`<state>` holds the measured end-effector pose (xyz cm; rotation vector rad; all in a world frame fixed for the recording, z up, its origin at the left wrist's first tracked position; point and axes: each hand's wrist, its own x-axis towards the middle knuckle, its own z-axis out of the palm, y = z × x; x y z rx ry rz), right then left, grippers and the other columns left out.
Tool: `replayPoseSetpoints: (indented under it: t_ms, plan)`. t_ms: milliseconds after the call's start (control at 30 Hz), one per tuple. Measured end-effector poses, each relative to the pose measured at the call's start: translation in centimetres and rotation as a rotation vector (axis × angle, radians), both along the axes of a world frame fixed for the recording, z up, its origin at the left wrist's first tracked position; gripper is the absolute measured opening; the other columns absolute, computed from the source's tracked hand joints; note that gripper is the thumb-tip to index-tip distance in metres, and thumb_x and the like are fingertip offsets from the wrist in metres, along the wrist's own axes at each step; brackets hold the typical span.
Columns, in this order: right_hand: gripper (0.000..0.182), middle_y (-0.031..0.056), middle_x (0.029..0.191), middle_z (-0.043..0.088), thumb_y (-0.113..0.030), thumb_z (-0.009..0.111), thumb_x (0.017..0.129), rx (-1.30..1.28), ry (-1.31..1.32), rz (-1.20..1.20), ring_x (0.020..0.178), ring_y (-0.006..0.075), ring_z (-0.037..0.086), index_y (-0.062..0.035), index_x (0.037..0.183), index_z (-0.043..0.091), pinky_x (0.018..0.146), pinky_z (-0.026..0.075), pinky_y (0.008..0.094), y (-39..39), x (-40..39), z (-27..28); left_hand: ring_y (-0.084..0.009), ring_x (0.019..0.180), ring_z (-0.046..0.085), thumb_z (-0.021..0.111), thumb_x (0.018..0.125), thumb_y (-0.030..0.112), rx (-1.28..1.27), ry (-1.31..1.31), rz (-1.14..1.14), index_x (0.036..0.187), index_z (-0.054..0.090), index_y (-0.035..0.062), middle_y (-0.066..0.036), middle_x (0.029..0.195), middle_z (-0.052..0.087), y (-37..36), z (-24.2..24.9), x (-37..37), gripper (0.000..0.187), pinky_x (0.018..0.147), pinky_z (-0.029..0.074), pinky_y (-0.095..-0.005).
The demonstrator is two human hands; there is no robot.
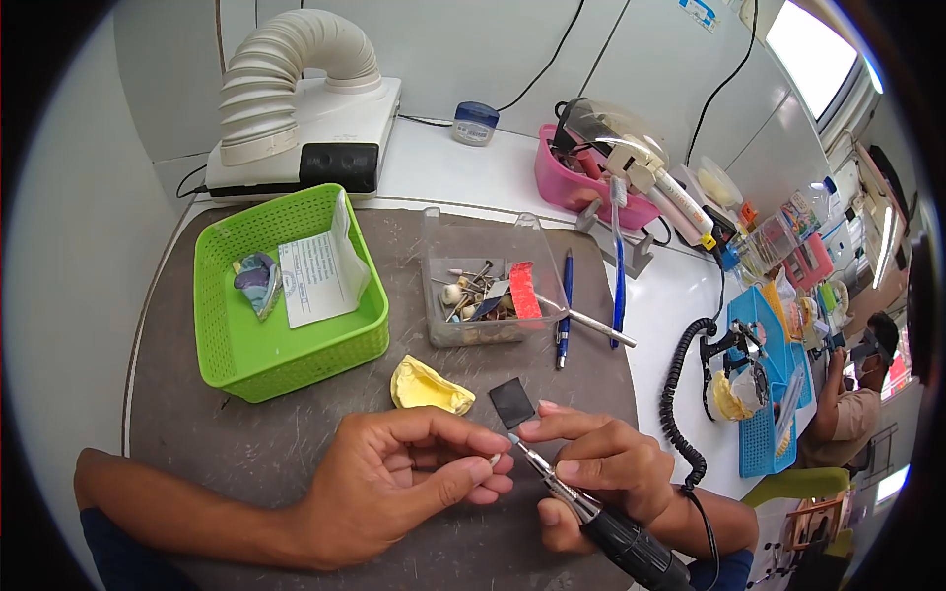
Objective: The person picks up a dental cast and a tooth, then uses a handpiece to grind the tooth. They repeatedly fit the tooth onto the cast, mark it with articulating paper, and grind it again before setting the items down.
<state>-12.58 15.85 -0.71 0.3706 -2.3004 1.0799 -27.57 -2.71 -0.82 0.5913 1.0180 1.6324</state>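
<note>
My left hand (pixel 394 473) is closed in a pinch on a tiny whitish piece (pixel 496 460), which shows between thumb and fingers; its kind is too small to make out. In my right hand (pixel 611 468) lies a rotary handpiece (pixel 581 502) with a steel nose and black body. Its pale grinding tip (pixel 513 437) points at my left fingertips, close above the whitish piece. Just beyond my hands, a yellow plaster dental model (pixel 431 386) rests on the brown mat (pixel 296 433). Beside it lies a small black square (pixel 511 403).
A green basket (pixel 296 369) holds a paper and a coloured piece. A clear box (pixel 478 335) contains several burs. A blue pen (pixel 565 315) and toothbrush (pixel 618 256) lie to its right. A coiled cord (pixel 673 394) runs right of the mat. Another person (pixel 852 404) sits far right.
</note>
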Motion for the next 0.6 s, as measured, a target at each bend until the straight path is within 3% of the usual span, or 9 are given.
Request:
replayPoseSetpoints:
  t_ms: [267,333,567,600]
  plan:
    - [0.044,0.0158,0.097,0.061,-0.007,0.081,0.080,0.000,0.015,0.001,0.108,0.0426,0.069,-0.0018,0.112,0.052,0.103,0.050,0.0604,0.00,-0.22,0.00,-0.0240,0.103,0.071,0.060,0.101,0.001,-0.028,0.003,-0.018,0.123,0.061,-0.0114,-0.022,0.115,0.069,0.01,0.35,-0.10,0.025,0.092,0.060,-0.0317]
    - [0.035,0.0165,0.087,0.067,-0.003,0.084,0.074,-0.010,0.098,-0.032,0.098,0.0401,0.073,0.0024,0.097,0.058,0.090,0.061,0.0531,-0.15,-0.67,0.23,-0.0239,0.102,0.072,0.059,0.101,0.003,-0.050,0.008,-0.033,0.123,0.060,-0.0117,-0.022,0.114,0.069,-0.01,0.40,-0.19,0.026,0.091,0.061,-0.0314]
    - [0.034,0.0164,0.087,0.067,-0.003,0.084,0.074,-0.026,0.105,-0.034,0.098,0.0399,0.074,0.0023,0.096,0.058,0.090,0.061,0.0531,-0.20,-0.54,0.12,-0.0237,0.102,0.072,0.060,0.101,0.003,-0.057,0.005,-0.027,0.123,0.060,-0.0113,-0.022,0.113,0.069,-0.02,0.31,-0.16,0.026,0.090,0.061,-0.0312]
    - [0.040,0.0163,0.093,0.064,-0.005,0.083,0.077,-0.008,0.056,-0.013,0.103,0.0413,0.071,0.0001,0.104,0.055,0.096,0.056,0.0568,-0.03,-0.21,0.02,-0.0237,0.102,0.072,0.060,0.101,0.003,-0.045,-0.001,-0.018,0.123,0.061,-0.0113,-0.022,0.113,0.069,-0.03,0.22,-0.10,0.026,0.091,0.061,-0.0313]
